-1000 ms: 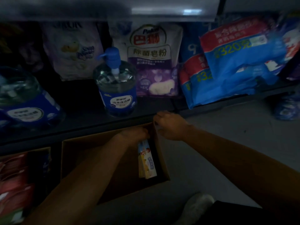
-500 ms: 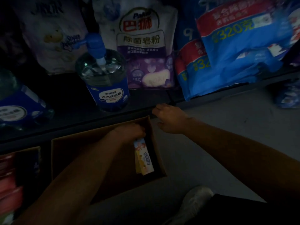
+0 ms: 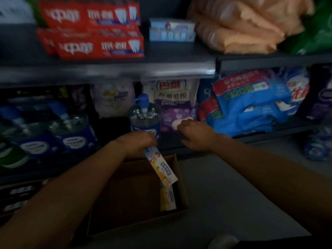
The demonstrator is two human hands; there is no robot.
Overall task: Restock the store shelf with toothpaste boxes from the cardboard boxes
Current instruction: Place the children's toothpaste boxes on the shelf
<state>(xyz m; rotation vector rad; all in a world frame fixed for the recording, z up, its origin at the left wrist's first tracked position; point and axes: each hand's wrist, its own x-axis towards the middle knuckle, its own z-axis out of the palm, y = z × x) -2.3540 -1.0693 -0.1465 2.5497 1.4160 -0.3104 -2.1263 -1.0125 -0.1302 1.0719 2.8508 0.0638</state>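
My left hand (image 3: 138, 141) grips the top end of a light blue and yellow toothpaste box (image 3: 160, 168), which hangs tilted above an open cardboard box (image 3: 129, 200) on the floor. Another box of the same kind (image 3: 168, 198) stands inside against the carton's right wall. My right hand (image 3: 195, 134) hovers with loosely curled fingers in front of the lower shelf edge and holds nothing. On the upper shelf (image 3: 107, 69) lie stacked red toothpaste boxes (image 3: 93, 31) and light blue toothpaste boxes (image 3: 171, 30).
The lower shelf holds blue pump bottles (image 3: 144, 115), a purple and white pouch (image 3: 175, 105) and blue packs (image 3: 251, 105). A second carton (image 3: 18, 196) with red boxes sits at the far left. Peach bags (image 3: 242, 24) fill the upper right. A grey shoe (image 3: 222, 241) shows below.
My left hand has lifted the toothpaste box up out of the carton. My right hand has left the carton's corner and risen. The view has tilted up and now shows the upper shelf.
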